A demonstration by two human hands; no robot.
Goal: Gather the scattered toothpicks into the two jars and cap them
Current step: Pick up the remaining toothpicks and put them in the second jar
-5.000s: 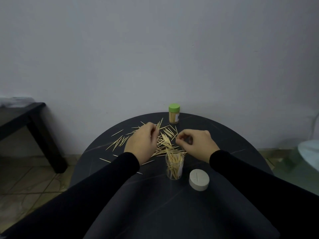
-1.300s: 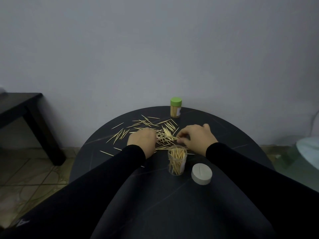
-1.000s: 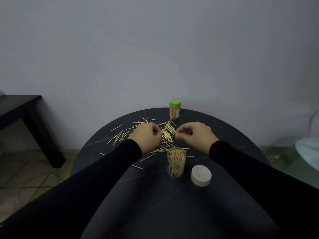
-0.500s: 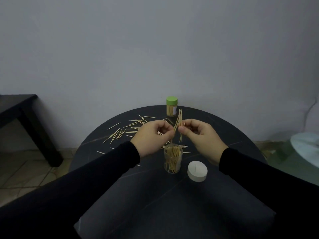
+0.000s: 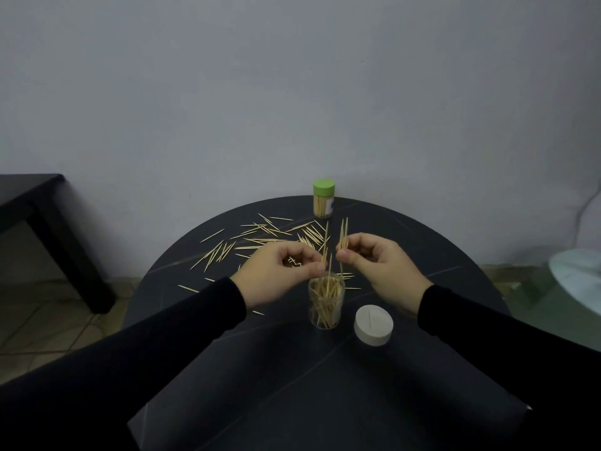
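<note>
Both the left hand (image 5: 283, 271) and right hand (image 5: 377, 265) pinch small upright bundles of pale wooden toothpicks (image 5: 343, 236), long axes near vertical, directly above the open clear plastic jar (image 5: 326, 302) standing mid-table, nearer the round black table's (image 5: 325, 385) near edge.

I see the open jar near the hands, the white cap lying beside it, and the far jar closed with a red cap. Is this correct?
Not quite: in the head view the far jar has a green cap, not red. The open jar and white cap are as you say.
</note>
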